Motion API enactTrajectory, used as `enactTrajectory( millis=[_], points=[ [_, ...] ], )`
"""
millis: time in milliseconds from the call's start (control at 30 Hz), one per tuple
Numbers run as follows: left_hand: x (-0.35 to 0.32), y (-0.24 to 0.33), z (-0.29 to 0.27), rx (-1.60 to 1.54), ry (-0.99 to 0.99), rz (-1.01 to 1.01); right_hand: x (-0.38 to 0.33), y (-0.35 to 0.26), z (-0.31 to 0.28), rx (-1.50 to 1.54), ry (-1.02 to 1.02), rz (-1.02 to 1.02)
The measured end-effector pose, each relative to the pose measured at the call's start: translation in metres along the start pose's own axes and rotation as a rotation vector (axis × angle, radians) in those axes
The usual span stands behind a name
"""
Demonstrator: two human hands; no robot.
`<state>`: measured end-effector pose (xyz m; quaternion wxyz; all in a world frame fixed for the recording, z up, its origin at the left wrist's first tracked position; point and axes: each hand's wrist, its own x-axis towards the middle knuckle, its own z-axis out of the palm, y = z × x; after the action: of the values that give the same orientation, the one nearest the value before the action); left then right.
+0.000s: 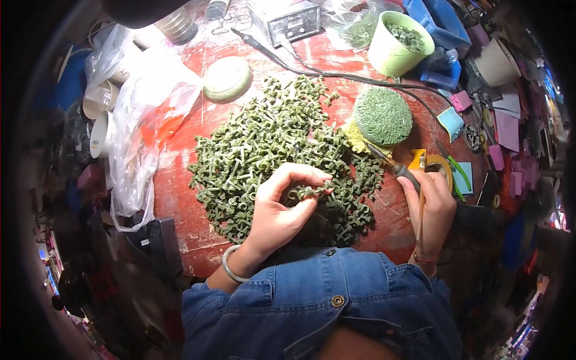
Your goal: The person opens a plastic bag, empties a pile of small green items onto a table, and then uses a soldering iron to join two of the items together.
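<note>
My left hand (277, 210), with a pale bangle at its wrist, pinches a small green curled piece (305, 192) between thumb and fingertips. It is over the near side of a large heap of similar green curled pieces (258, 144). My right hand (437, 207) is closed round the dark handle of a pen-shaped iron (408, 175). The iron's narrow tip points up and left, close to a yellow crumbly mass (356, 135) under a round green textured block (384, 114). A thin brown rod (420, 219) also shows along my right hand; whether I grip it cannot be told.
A black cable (336, 74) crosses behind the heap from a metal box (287, 21). A pale round block (227, 78), clear plastic bags (135, 120), a pale green bucket (401, 45), yellow tape (441, 167) and green-handled pliers (459, 180) lie around the red table (198, 243).
</note>
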<state>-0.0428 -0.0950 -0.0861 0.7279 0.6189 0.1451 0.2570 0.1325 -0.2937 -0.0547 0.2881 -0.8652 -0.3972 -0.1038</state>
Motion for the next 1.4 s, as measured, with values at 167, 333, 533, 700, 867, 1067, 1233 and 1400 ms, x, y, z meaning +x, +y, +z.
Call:
enactTrajectory(
  millis=[167, 333, 533, 700, 867, 1067, 1233, 1400],
  points=[
    [0.003, 0.0, -0.004, 0.143, -0.075, 0.052, -0.001, -0.01, -0.003, 0.408, -0.003, -0.147],
    [0.002, 0.0, -0.001, 0.167, -0.005, 0.09, -0.006, -0.015, 0.011, 0.48, -0.039, -0.199],
    [0.004, 0.002, -0.001, 0.211, -0.031, 0.158, -0.008, -0.007, 0.016, 0.453, -0.013, -0.139],
    [0.004, 0.003, 0.0, 0.101, -0.028, 0.152, -0.009, -0.005, 0.015, 0.458, -0.022, -0.187],
    [0.004, 0.002, 0.0, 0.034, -0.024, 0.043, -0.01, -0.005, 0.02, 0.485, -0.021, -0.221],
    [0.003, 0.001, 0.001, 0.004, 0.022, -0.007, -0.011, -0.006, 0.028, 0.447, 0.0, -0.308],
    [0.003, 0.001, -0.001, 0.058, -0.03, 0.015, -0.011, -0.007, 0.028, 0.417, -0.022, -0.313],
    [0.003, 0.0, -0.002, 0.063, -0.031, 0.025, -0.01, -0.008, 0.027, 0.396, -0.029, -0.311]
  ],
)
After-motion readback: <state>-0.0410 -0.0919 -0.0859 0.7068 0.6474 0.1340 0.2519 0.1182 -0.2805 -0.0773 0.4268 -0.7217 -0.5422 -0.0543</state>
